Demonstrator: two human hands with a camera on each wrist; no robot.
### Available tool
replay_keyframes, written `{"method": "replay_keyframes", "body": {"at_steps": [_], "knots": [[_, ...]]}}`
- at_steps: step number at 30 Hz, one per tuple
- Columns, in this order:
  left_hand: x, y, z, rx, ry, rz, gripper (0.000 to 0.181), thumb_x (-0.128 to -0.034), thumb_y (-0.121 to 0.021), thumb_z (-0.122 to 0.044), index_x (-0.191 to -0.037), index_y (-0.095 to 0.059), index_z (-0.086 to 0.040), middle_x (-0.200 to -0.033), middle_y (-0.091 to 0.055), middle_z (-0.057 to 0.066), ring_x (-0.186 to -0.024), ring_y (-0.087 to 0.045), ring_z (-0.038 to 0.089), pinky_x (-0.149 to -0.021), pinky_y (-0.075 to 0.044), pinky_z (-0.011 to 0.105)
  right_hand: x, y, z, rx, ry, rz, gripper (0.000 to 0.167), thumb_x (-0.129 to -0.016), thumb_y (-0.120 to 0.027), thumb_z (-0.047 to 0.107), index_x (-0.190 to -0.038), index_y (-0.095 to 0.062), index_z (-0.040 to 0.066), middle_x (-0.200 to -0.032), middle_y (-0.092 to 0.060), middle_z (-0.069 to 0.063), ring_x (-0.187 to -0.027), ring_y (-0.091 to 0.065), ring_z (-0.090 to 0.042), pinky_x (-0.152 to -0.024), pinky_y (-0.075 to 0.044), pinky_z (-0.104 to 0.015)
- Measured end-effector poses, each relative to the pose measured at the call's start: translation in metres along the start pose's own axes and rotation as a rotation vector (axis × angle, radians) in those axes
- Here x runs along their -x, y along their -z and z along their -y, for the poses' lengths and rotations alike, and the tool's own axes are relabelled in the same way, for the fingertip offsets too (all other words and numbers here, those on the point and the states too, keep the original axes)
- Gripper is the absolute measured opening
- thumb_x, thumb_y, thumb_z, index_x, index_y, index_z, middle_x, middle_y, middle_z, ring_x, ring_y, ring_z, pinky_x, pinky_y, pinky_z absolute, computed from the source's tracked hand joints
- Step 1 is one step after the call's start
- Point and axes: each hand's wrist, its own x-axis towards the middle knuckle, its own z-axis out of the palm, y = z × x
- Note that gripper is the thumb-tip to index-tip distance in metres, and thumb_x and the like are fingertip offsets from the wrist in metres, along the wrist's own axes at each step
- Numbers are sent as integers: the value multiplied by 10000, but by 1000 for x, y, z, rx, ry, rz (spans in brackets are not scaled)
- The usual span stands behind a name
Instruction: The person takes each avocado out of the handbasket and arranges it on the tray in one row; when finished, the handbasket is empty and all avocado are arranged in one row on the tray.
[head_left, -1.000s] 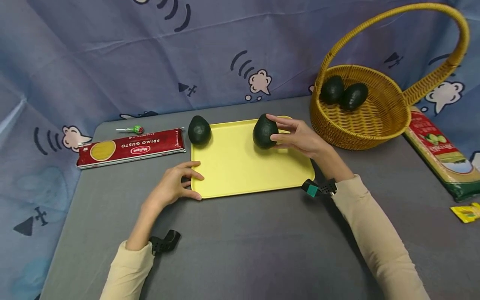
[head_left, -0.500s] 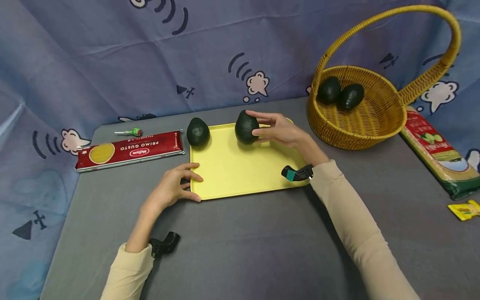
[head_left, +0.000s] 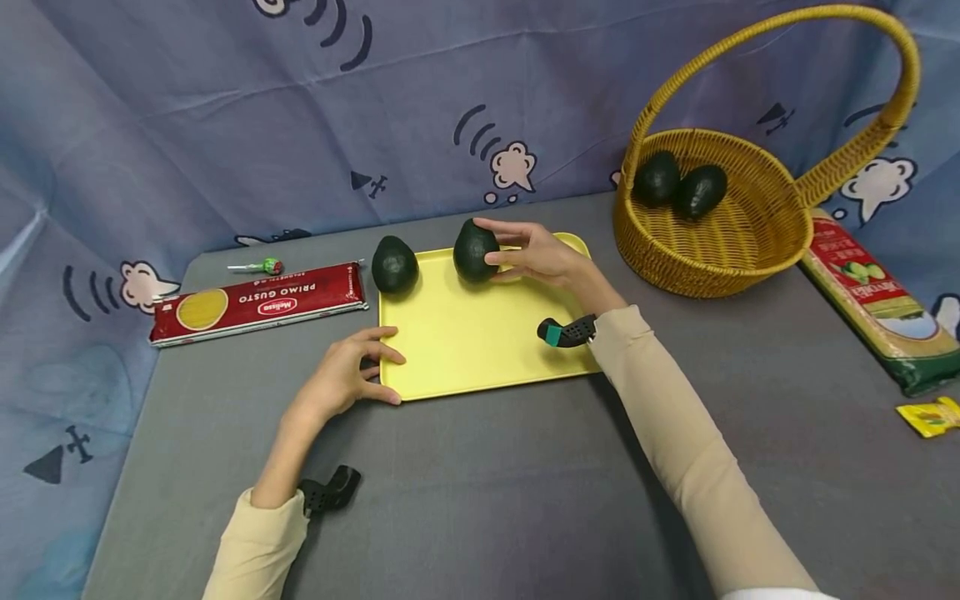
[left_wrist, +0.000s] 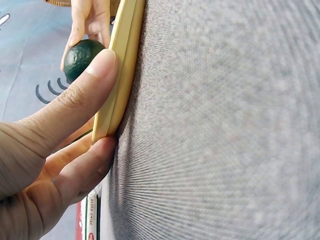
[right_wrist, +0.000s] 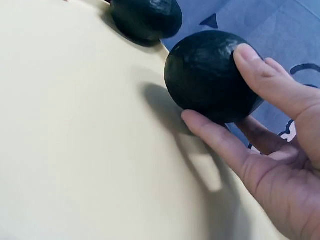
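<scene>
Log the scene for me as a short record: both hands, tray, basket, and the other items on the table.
Left hand: left hand grips the near left corner of the yellow tray
Right hand: right hand pinches the held avocado over the tray's far side
On tray: one resting avocado, far left corner
Basket: wicker basket, holding two avocados
Left of tray: red packet, lollipop behind it
Far right: printed bag, yellow wrapper

Avocado (head_left: 472,252): one side partly covered by right hand (head_left: 538,252). Yellow tray (head_left: 450,358): near right corner hidden behind right sleeve (head_left: 682,433). Red-and-green bag (head_left: 881,300): far end hidden behind basket (head_left: 667,260). Yellow wrapper (head_left: 928,417): cut off at head view's right edge.
</scene>
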Motion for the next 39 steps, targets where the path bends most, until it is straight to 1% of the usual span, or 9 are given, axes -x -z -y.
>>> {"method": "replay_keyframes", "body": {"at_steps": [4, 10, 15, 24, 30, 39], "knots": [[0, 0, -1, 9, 4, -1, 402, -657, -859, -31, -1017, -706, 62, -1399, -456, 222, -1255, -457, 390, -904, -533, 396, -3, 1, 0, 6, -4, 0, 616, -924, -563, -77, -1474, -396, 144, -1426, -406, -188, -1163, -551, -355, -897, -527, -500], [-1, 0, -1, 31, 12, 2, 402, -660, -856, -32, -1019, -704, 67, -1403, -450, 222, -1255, -456, 388, -910, -527, 408, -8, 0, -3, 6, -13, 21, 623, -926, -565, -70, -1482, -380, 141, -1446, -382, -195, -1212, -506, -391, -910, -524, -502], [-1, 0, -1, 21, 6, 2, 401, -660, -856, -36, -1018, -705, 65, -1402, -451, 226, -1255, -455, 392, -907, -528, 407, -12, -1, -5, 3, -11, 14, 621, -926, -563, -74, -1480, -383, 140, -1437, -391, -202, -1228, -487, -403, -907, -525, -503], [0, 0, 0, 8, 1, 8, 395, -657, -855, -17, -1015, -706, 64, -1403, -451, 224, -1255, -454, 393, -906, -534, 396, -15, -4, -7, 8, -3, 11, 623, -916, -576, -81, -1471, -402, 140, -1411, -422, -197, -1205, -514, -385, -891, -540, -488], [0, 0, 0, 4, -3, -1, 395, -654, -858, -20, -1011, -709, 60, -1399, -459, 221, -1251, -462, 389, -900, -536, 394, -19, -8, -7, 14, -6, 12, 620, -913, -585, -74, -1466, -413, 145, -1406, -432, -190, -1213, -508, -383, -891, -540, -486], [0, 0, 0, 8, -4, 4, 396, -655, -858, -16, -1013, -708, 60, -1402, -456, 222, -1250, -464, 389, -902, -536, 393, -27, -21, -7, 11, -20, 20, 613, -900, -608, -71, -1450, -444, 145, -1381, -464, -179, -1189, -533, -360, -880, -546, -484]]}}
